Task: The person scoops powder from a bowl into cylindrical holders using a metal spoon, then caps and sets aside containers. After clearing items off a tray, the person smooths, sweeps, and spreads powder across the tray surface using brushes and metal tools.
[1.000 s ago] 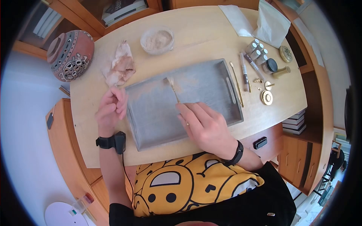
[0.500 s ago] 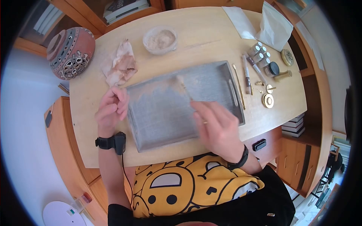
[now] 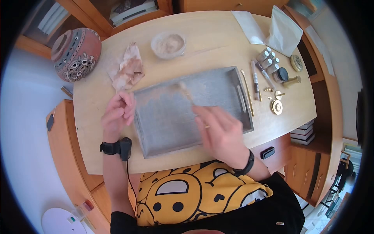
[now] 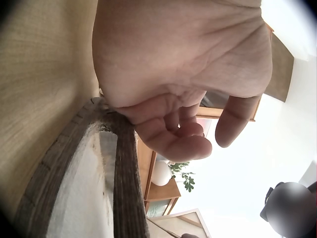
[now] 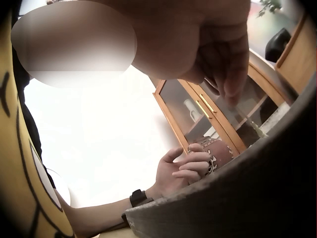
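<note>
A grey rectangular tray (image 3: pixel 171 121) with slotted ends lies on the table, light brown powder smeared near its far left part. The right hand (image 3: pixel 222 134) pinches a thin brush (image 3: pixel 188 94), its blurred bristles over the far half of the tray floor. In the right wrist view the brush (image 5: pixel 255 128) points down past the tray's wall (image 5: pixel 208 198). The left hand (image 3: pixel 118 113) rests by the tray's left end, fingers loosely curled around nothing; in the left wrist view the hand (image 4: pixel 173 64) is against the tray's corner (image 4: pixel 124 148).
Behind the tray are a stained cloth (image 3: pixel 130 70) and a bowl of powder (image 3: pixel 168 45). A patterned pot (image 3: pixel 78 54) stands at the left. On the right lie a gold stick (image 3: pixel 248 93), pens (image 3: pixel 255 80), small jars (image 3: pixel 267 62), brass pieces (image 3: pixel 276 107) and a white bag (image 3: pixel 284 33).
The right hand and brush moved right across the tray, then slightly back left. The left hand has kept its place by the tray's end. The head view has shifted a little.
</note>
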`<state>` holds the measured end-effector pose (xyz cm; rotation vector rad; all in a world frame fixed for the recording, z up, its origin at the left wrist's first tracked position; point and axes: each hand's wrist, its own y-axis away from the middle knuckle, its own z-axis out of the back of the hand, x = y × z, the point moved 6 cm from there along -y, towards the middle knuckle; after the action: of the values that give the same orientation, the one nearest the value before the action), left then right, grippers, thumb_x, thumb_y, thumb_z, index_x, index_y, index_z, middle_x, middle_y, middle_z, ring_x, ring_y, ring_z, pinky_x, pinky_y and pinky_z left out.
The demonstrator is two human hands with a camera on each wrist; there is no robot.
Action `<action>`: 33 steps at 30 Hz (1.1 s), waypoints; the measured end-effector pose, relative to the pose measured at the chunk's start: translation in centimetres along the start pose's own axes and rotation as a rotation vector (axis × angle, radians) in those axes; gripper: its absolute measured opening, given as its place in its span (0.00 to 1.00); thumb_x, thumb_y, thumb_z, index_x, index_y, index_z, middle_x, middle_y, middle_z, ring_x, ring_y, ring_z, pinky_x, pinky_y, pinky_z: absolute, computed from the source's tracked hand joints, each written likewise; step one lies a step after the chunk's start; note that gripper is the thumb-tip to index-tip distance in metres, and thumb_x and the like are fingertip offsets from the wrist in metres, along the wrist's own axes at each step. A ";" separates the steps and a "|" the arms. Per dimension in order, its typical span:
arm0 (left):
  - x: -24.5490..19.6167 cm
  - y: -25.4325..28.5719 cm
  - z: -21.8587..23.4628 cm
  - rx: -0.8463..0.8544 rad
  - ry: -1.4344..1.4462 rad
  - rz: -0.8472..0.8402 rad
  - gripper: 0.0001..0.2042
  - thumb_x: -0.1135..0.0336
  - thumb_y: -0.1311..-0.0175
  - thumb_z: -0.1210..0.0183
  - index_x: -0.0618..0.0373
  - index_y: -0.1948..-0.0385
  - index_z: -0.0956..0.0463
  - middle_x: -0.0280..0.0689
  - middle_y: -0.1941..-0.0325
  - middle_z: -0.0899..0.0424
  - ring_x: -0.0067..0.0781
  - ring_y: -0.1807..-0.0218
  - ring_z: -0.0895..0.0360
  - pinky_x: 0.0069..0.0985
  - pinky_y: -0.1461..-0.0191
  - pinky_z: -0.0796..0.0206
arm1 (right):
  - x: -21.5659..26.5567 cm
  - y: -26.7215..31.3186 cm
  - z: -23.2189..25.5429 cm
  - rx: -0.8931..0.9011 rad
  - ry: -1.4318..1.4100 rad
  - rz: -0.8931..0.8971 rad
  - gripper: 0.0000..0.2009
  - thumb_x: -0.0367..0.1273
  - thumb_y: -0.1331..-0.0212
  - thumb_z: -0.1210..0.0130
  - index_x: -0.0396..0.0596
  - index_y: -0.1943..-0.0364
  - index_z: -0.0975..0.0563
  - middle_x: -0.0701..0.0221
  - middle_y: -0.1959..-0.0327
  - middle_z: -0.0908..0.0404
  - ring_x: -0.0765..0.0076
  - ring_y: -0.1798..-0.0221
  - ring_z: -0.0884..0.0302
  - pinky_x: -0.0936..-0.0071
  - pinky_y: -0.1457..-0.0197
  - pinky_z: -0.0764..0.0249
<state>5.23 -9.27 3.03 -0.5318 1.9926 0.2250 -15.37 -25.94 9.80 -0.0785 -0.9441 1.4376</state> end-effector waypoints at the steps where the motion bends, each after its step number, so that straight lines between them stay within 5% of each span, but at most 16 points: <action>1: 0.1 0.2 0.1 -0.007 0.006 0.008 0.16 0.61 0.41 0.39 0.62 0.64 0.34 0.32 0.71 0.38 0.19 0.73 0.39 0.12 0.81 0.40 | -0.6 0.4 1.0 -0.001 0.076 -0.072 0.12 0.23 0.47 0.39 0.39 0.57 0.24 0.64 0.68 0.21 0.60 0.67 0.22 0.68 0.66 0.24; 6: -0.1 0.0 0.0 -0.012 -0.031 0.017 0.15 0.60 0.41 0.39 0.61 0.65 0.34 0.30 0.73 0.37 0.17 0.73 0.38 0.13 0.80 0.40 | -2.3 0.2 0.8 -0.097 0.243 -0.153 0.12 0.23 0.47 0.39 0.39 0.58 0.23 0.64 0.68 0.21 0.59 0.67 0.22 0.68 0.66 0.24; 11: -0.2 0.0 -0.3 -0.004 -0.028 0.009 0.16 0.60 0.42 0.39 0.61 0.65 0.34 0.31 0.73 0.37 0.17 0.73 0.38 0.13 0.80 0.41 | -0.6 -0.4 -2.2 0.054 -0.103 -0.031 0.10 0.23 0.46 0.39 0.39 0.59 0.23 0.64 0.68 0.20 0.58 0.68 0.21 0.66 0.66 0.23; 15: 0.2 0.2 0.0 -0.007 0.023 0.015 0.16 0.61 0.41 0.39 0.62 0.64 0.34 0.32 0.71 0.38 0.19 0.73 0.39 0.13 0.81 0.40 | -0.5 0.3 0.7 0.007 -0.100 -0.046 0.10 0.22 0.45 0.40 0.39 0.58 0.23 0.63 0.67 0.20 0.59 0.67 0.21 0.67 0.67 0.23; 19: 0.1 0.3 0.2 -0.012 0.007 0.033 0.16 0.61 0.41 0.38 0.62 0.64 0.34 0.32 0.71 0.38 0.19 0.73 0.39 0.12 0.81 0.41 | -2.0 0.9 2.7 -0.071 0.148 -0.234 0.11 0.22 0.46 0.41 0.40 0.58 0.23 0.64 0.68 0.20 0.58 0.67 0.21 0.66 0.66 0.23; 21: 0.0 0.0 -0.1 -0.007 -0.003 0.018 0.16 0.61 0.42 0.39 0.61 0.65 0.34 0.31 0.72 0.38 0.18 0.73 0.39 0.13 0.81 0.41 | -2.0 0.8 1.0 0.087 0.213 -0.185 0.11 0.23 0.46 0.42 0.39 0.58 0.23 0.65 0.70 0.22 0.60 0.68 0.22 0.68 0.66 0.23; 28: -0.1 0.1 -0.4 -0.026 -0.014 0.004 0.15 0.60 0.43 0.39 0.61 0.65 0.33 0.30 0.72 0.38 0.17 0.73 0.39 0.13 0.80 0.41 | 0.4 -0.2 0.0 -0.003 0.016 0.033 0.11 0.24 0.48 0.41 0.37 0.59 0.24 0.65 0.70 0.23 0.59 0.68 0.23 0.69 0.67 0.24; 33: -0.2 0.3 -0.1 -0.041 -0.021 0.025 0.16 0.60 0.43 0.38 0.61 0.65 0.33 0.30 0.73 0.38 0.17 0.73 0.39 0.13 0.80 0.41 | -1.8 1.3 1.9 0.033 0.244 -0.197 0.12 0.23 0.49 0.40 0.36 0.59 0.24 0.63 0.69 0.22 0.60 0.68 0.23 0.69 0.67 0.24</action>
<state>5.05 -9.03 3.21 -0.5289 1.9788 0.2857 -17.24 -28.12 9.40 -0.1298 -0.7069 1.2291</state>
